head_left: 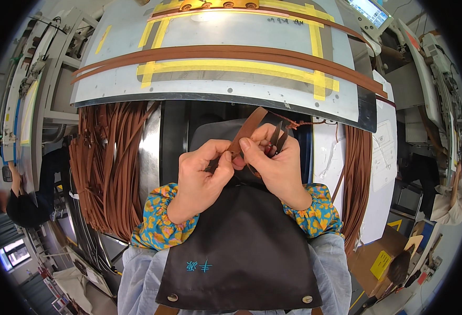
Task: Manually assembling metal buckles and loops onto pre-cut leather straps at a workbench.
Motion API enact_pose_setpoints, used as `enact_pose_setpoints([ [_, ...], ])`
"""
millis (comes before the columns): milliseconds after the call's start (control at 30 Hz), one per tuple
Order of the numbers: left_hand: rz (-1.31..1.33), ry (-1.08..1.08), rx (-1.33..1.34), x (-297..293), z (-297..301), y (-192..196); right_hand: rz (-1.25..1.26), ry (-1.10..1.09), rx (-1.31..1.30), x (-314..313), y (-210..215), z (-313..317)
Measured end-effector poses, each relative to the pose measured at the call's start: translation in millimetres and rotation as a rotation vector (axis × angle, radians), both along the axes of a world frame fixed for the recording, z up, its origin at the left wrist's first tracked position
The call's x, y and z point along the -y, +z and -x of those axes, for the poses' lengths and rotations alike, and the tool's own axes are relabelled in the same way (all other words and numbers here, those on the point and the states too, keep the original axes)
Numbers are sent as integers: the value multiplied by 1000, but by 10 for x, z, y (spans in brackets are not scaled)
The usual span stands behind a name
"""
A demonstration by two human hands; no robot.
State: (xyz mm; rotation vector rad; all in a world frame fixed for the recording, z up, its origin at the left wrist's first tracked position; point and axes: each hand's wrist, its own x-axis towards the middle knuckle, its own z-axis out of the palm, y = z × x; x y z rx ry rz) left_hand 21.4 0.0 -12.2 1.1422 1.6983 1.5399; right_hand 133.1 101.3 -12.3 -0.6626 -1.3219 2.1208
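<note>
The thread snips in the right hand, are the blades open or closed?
Open. The two dark blades of the thread snips spread apart in a V above the right hand, next to the brown strap.

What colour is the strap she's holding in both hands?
Brown. The strap shows best in the head view, pinched between the left hand and right hand.

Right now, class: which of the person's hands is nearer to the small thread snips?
Right. The right hand holds the dark thread snips, blades pointing up past its fingers. The left hand sits to their left, pinching the brown leather strap instead.
</note>
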Motion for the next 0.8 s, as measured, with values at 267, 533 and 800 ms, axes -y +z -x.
enact_pose_setpoints([
  [267,48,-88,318,25,26,89,32,16,-44,-44,-24,10],
  [533,51,-124,447,30,30,58,41,42,-28,-61,4,6],
  [800,-12,-168,498,23,35,27,-231,63,126,-98,-3,-63],
])
